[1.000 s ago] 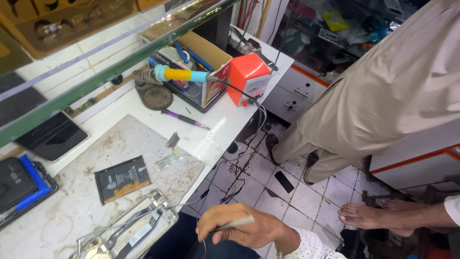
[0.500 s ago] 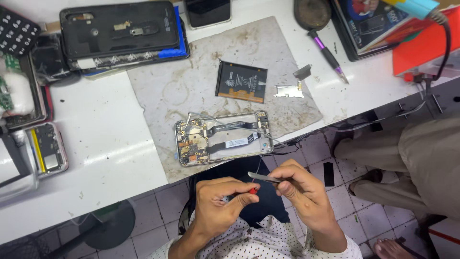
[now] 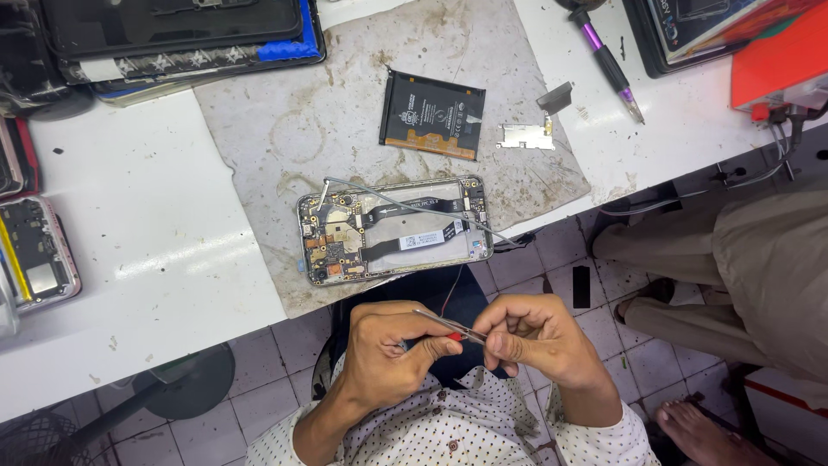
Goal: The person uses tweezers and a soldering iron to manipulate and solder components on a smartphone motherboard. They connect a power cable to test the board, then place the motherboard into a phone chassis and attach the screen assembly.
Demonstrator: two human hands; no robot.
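Opened phone [image 3: 394, 229] on bench [image 3: 147, 259], battery [image 3: 431, 115] already out; left hand [image 3: 388, 349] and right hand [image 3: 535, 341] both pinch tweezers [image 3: 450, 326]; boards still unremoved

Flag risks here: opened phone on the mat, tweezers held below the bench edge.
1. The opened phone lies near the mat's front edge; a knock could tip it off.
2. Both the left hand and right hand hold the tweezers over the lap, so a dropped piece might land on the tiled floor.
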